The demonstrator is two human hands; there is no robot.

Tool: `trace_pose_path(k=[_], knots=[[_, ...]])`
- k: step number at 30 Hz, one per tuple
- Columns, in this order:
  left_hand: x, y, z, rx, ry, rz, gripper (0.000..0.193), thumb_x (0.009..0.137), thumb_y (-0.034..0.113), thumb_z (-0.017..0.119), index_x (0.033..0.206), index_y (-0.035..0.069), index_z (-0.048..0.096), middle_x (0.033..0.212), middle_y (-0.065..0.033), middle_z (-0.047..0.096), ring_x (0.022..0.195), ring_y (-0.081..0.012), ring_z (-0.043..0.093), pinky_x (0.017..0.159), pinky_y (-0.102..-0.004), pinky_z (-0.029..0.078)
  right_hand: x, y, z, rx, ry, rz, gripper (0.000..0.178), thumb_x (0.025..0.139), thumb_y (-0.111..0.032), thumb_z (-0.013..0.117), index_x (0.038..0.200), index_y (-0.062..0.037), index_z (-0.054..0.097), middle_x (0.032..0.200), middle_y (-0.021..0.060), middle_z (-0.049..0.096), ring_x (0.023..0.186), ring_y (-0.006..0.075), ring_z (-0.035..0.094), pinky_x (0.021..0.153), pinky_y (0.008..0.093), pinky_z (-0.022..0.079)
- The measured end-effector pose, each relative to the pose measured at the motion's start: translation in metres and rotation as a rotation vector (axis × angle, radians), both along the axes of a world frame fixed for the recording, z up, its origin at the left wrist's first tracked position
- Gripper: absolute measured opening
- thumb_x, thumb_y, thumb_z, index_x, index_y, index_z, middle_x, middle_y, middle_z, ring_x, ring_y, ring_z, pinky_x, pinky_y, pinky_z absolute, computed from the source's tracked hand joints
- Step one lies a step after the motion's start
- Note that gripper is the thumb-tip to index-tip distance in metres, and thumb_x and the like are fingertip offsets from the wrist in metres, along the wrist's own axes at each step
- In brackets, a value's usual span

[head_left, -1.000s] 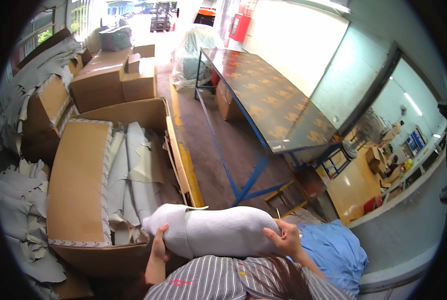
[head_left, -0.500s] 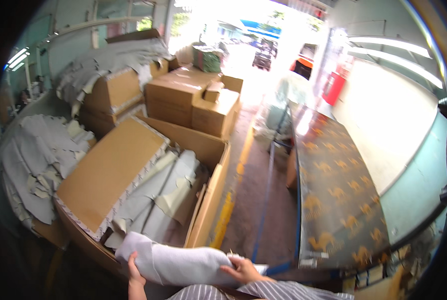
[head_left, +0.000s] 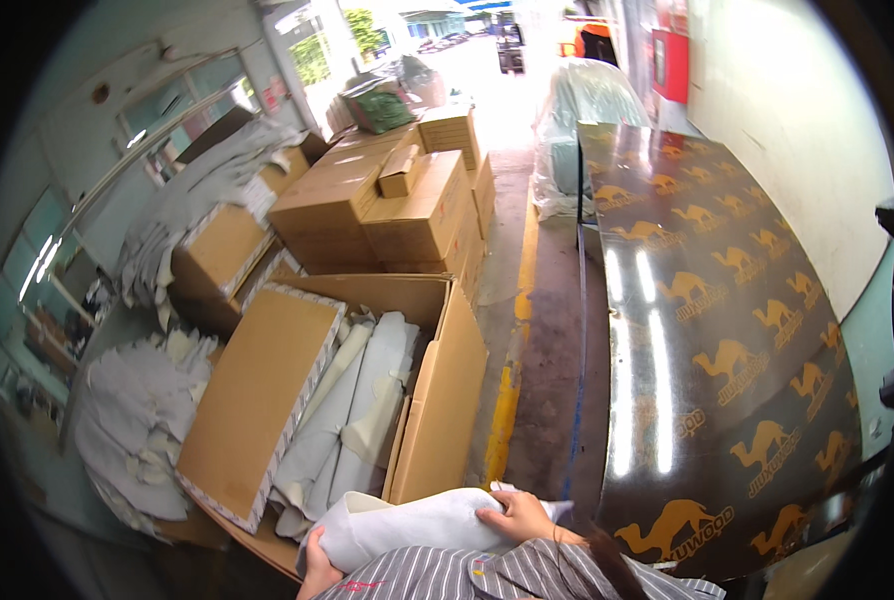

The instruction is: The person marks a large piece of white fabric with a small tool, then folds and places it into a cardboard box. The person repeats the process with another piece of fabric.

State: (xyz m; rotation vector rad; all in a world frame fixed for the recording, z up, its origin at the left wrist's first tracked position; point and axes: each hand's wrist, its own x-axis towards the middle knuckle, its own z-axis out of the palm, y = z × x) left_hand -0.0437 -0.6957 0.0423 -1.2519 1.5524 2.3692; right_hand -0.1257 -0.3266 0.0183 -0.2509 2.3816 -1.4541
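A rolled piece of pale grey leather-like sheet (head_left: 422,527) lies across the front of my body, held between both hands. My left hand (head_left: 319,562) grips its left end from the side, fingers bent around the edge. On the right end, my right hand (head_left: 519,517) presses from above with its fingers closed over the roll. Just beyond stands a large open cardboard box (head_left: 445,400) with several similar grey rolls (head_left: 367,400) inside. A brown cardboard panel (head_left: 259,385) leans over the left part of that box.
Heaped grey sheets (head_left: 137,425) sit left of the box. Stacked closed cartons (head_left: 367,210) stand behind it. A long dark table top (head_left: 667,400) printed with camel figures runs along the right. Between them is a floor aisle with a yellow line (head_left: 507,400); a plastic-covered object (head_left: 582,110) stands farther back.
My view has turned, so the box and roll sit farther right and the table looks larger. Both hands keep hold of the grey roll.
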Motion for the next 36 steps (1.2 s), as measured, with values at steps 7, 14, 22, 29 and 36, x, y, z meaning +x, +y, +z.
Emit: trace_pose_path(k=[7,14,22,29,36], knots=[[-0.165,-0.004,-0.058,-0.003,0.012,-0.139,0.061,0.089,0.043,0.046,0.133,0.001,0.053,0.128,-0.0175,0.062,0.118,-0.0371,0.058,0.102,-0.0521,0.046,-0.132,0.026,-0.049,-0.017,-0.020,-0.128,0.050,0.083,-0.047,0.066,0.110,-0.0057,0.072,0.090,0.0190,0.073,0.084,0.0348,0.071,0.076,0.0415,0.054],[-0.389,0.043,-0.058,0.092,-0.079,-0.150,0.059,0.090,0.041,0.050,0.133,0.001,0.053,0.132,-0.0187,0.058,0.117,-0.0364,0.058,0.101,-0.0499,0.045,-0.334,0.053,-0.036,0.151,-0.003,-0.207,0.052,0.081,-0.050,0.067,0.105,-0.0036,0.073,0.090,0.0207,0.072,0.087,0.0371,0.070,0.080,0.0447,0.053],[-0.582,0.097,-0.058,0.066,-0.059,-0.156,0.061,0.090,0.043,0.051,0.135,0.000,0.051,0.135,-0.0179,0.057,0.120,-0.0356,0.056,0.103,-0.0486,0.044,-0.544,0.087,-0.058,0.136,-0.030,-0.069,0.064,0.079,-0.060,0.069,0.108,-0.0026,0.072,0.090,0.0217,0.072,0.088,0.0377,0.070,0.079,0.0435,0.053],[-0.823,0.249,-0.048,0.030,0.037,-0.221,0.064,0.090,0.044,0.052,0.137,0.000,0.050,0.137,-0.0173,0.055,0.123,-0.0349,0.054,0.104,-0.0475,0.043,-0.770,0.156,-0.071,-0.081,-0.063,0.051,0.060,0.082,-0.052,0.070,0.114,-0.0015,0.070,0.098,0.0197,0.073,0.094,0.0320,0.070,0.083,0.0402,0.053],[-0.978,0.272,0.020,-0.078,0.246,-0.079,0.066,0.091,0.045,0.052,0.138,0.000,0.049,0.140,-0.0167,0.053,0.125,-0.0342,0.053,0.105,-0.0464,0.042,-0.935,0.256,-0.056,-0.515,-0.062,-0.158,0.048,0.092,-0.034,0.071,0.124,0.0018,0.065,0.111,0.0110,0.071,0.101,0.0163,0.066,0.088,0.0309,0.051]])
